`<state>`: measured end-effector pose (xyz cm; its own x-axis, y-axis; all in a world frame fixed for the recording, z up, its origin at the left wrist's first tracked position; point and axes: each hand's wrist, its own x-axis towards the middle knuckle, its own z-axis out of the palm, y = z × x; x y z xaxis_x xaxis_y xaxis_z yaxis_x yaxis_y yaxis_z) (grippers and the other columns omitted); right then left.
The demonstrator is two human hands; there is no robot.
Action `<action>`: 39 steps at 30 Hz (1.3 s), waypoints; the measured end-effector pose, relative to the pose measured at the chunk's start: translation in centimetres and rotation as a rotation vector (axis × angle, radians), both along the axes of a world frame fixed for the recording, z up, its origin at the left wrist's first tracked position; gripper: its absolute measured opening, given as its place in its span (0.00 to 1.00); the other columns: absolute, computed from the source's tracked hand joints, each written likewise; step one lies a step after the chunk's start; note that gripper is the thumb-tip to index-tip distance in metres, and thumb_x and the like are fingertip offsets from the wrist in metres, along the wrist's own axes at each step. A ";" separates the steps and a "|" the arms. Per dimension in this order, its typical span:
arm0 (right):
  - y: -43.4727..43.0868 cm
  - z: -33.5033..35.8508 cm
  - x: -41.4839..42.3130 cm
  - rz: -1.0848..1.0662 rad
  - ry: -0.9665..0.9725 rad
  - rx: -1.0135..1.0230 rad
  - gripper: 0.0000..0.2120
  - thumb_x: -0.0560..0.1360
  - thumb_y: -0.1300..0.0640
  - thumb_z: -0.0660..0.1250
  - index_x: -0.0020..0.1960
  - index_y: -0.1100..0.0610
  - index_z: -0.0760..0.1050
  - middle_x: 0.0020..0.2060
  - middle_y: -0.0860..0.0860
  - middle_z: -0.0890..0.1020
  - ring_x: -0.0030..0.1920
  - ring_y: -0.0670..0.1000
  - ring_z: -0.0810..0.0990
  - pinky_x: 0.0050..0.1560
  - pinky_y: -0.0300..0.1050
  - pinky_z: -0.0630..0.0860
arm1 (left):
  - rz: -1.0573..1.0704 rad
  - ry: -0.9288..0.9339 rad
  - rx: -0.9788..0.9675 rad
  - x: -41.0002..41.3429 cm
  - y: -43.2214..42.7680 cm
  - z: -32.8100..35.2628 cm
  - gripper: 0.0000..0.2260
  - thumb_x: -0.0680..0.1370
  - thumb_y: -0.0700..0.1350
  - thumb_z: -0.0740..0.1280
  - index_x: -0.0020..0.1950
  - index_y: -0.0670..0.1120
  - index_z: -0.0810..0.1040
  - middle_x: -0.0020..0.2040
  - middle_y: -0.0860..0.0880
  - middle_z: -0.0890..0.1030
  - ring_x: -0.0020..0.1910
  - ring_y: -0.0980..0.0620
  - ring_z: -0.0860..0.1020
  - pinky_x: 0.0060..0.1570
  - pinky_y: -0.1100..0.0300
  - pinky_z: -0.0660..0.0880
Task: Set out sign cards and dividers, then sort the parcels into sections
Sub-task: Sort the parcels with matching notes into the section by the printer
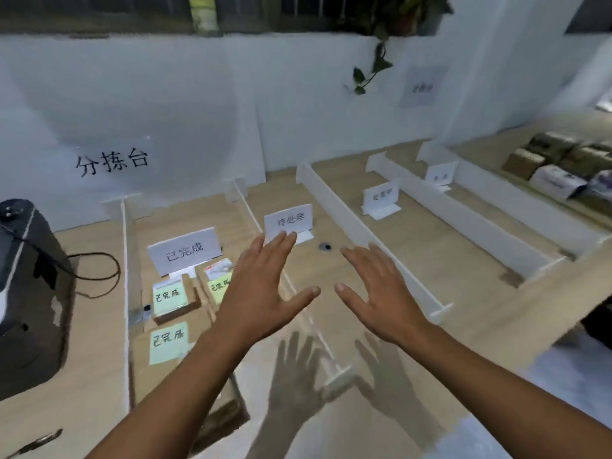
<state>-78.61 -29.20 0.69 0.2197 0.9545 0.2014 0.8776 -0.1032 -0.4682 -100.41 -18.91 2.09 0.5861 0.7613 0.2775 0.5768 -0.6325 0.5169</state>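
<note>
My left hand (261, 289) and my right hand (381, 293) hover flat above the wooden table (390, 329), fingers straight, holding nothing. Several white dividers, such as the long one (364, 233), split the table into sections. White sign cards stand in the sections: one at the left (183, 253), one in the middle (288, 221), two further right (381, 197) (440, 175). In the left section lie brown parcels with green notes, one (172, 301) near the sign, another (217, 283) partly behind my left hand, and a large one (172, 362) nearer me.
A black machine (28, 293) with a cable stands at the left edge. More parcels (559, 164) are piled at the far right. A small dark round object (326, 247) lies in the middle section. A white wall with a paper sign (111, 162) backs the table.
</note>
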 end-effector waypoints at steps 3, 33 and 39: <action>-6.5 2.1 8.9 -0.109 -0.113 0.029 0.36 0.76 0.28 0.47 0.81 0.40 0.54 0.81 0.47 0.57 0.82 0.48 0.41 0.79 0.60 0.46 | -0.143 0.004 -0.019 9.8 -2.8 1.2 0.48 0.69 0.80 0.59 0.83 0.59 0.51 0.83 0.58 0.55 0.83 0.51 0.51 0.79 0.45 0.56; -36.7 2.3 84.3 -0.730 -0.112 -0.082 0.35 0.78 0.26 0.51 0.81 0.36 0.49 0.81 0.45 0.55 0.81 0.48 0.49 0.79 0.55 0.56 | -0.700 -0.007 -0.180 99.0 -22.2 -1.3 0.56 0.60 0.86 0.53 0.83 0.61 0.49 0.84 0.58 0.46 0.82 0.53 0.46 0.80 0.46 0.51; -39.9 1.9 98.3 -0.766 -0.103 -0.049 0.34 0.78 0.28 0.54 0.80 0.35 0.49 0.80 0.43 0.56 0.80 0.45 0.52 0.77 0.44 0.55 | -0.723 0.033 -0.189 113.2 -24.5 -1.8 0.56 0.61 0.86 0.54 0.83 0.60 0.48 0.83 0.58 0.45 0.82 0.52 0.47 0.79 0.44 0.54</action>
<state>19.69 -69.08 2.59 0.8049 0.5519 0.2183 0.5917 -0.7176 -0.3674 12.83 -43.38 0.29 0.9643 0.2157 0.1537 0.0677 -0.7618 0.6442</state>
